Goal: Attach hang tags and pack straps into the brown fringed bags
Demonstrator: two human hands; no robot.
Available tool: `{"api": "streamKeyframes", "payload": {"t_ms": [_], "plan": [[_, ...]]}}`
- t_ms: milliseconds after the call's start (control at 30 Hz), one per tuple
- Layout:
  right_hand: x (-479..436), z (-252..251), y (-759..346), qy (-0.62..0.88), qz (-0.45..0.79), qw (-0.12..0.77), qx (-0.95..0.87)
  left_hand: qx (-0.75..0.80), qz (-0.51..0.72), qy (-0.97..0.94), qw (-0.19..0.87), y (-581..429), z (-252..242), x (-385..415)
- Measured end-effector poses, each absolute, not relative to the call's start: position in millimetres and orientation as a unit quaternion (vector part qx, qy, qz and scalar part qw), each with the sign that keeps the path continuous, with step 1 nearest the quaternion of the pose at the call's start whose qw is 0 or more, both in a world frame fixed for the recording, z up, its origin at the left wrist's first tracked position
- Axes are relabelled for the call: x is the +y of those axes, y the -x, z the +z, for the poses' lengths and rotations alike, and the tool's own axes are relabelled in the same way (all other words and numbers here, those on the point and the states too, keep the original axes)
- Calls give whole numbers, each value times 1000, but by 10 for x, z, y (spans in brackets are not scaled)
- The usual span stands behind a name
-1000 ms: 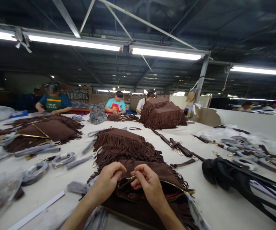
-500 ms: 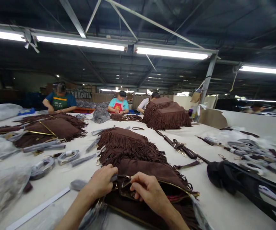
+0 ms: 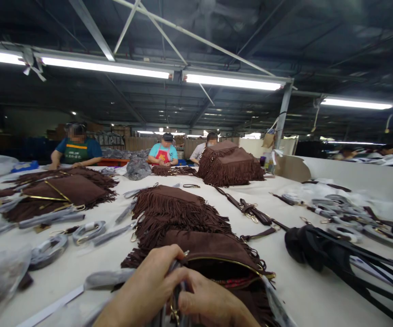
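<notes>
A brown fringed bag [image 3: 206,243] lies in front of me, its gold-zippered mouth open and some red showing inside. My left hand [image 3: 151,284] is closed around a strap in grey wrapping at the left end of the opening. Close against it, my right hand [image 3: 210,297] has its fingers curled in on the same strap. A gold clasp [image 3: 175,314] hangs just below the fingers. The fingertips are partly hidden behind the hands. Another wrapped strap piece [image 3: 107,278] lies left of my left hand.
More fringed bags [image 3: 172,200] lie behind, with a stack [image 3: 232,161] farther back and others [image 3: 63,190] at left. Coiled wrapped straps [image 3: 89,232] lie left, more [image 3: 339,209] right. A black strapped item [image 3: 312,245] is at right. Several co-workers sit across the table.
My right hand has moved left and down from the zippered opening to meet my left hand. The strap and clasp now show between them. The view has shifted slightly to the right.
</notes>
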State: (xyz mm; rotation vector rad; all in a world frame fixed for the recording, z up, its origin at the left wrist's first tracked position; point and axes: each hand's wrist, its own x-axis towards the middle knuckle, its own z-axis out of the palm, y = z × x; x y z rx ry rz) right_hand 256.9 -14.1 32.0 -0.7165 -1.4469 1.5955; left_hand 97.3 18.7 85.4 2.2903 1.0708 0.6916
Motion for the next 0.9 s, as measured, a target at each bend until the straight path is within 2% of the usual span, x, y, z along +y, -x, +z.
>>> {"api": "streamKeyframes", "payload": {"t_ms": [100, 167, 300, 433, 500, 633, 700, 800, 900], "plan": [[-176, 362, -2574, 303, 641, 432, -557, 363, 283, -833, 306, -943, 896, 286], [-211, 417, -2617, 333, 629, 390, -584, 377, 278, -831, 300, -903, 860, 412], [-323, 462, -2726, 424, 593, 280, -624, 375, 196, -886, 187, -938, 562, 612], [-488, 290, -2936, 483, 599, 228, -596, 411, 107, -901, 86, -1097, 313, 656], [-589, 185, -3098, 469, 635, 268, -552, 429, 116, -893, 71, -1142, 325, 652], [-746, 107, -3371, 393, 683, 493, -369, 442, 182, -876, 56, -1134, 487, 605], [-749, 116, -3413, 376, 678, 570, -272, 447, 200, -870, 48, -1125, 539, 563], [-623, 84, -3347, 381, 634, 638, -216, 449, 210, -867, 43, -1147, 547, 512], [-393, -43, -3198, 412, 503, 687, -323, 447, 207, -869, 37, -1184, 516, 504]]}}
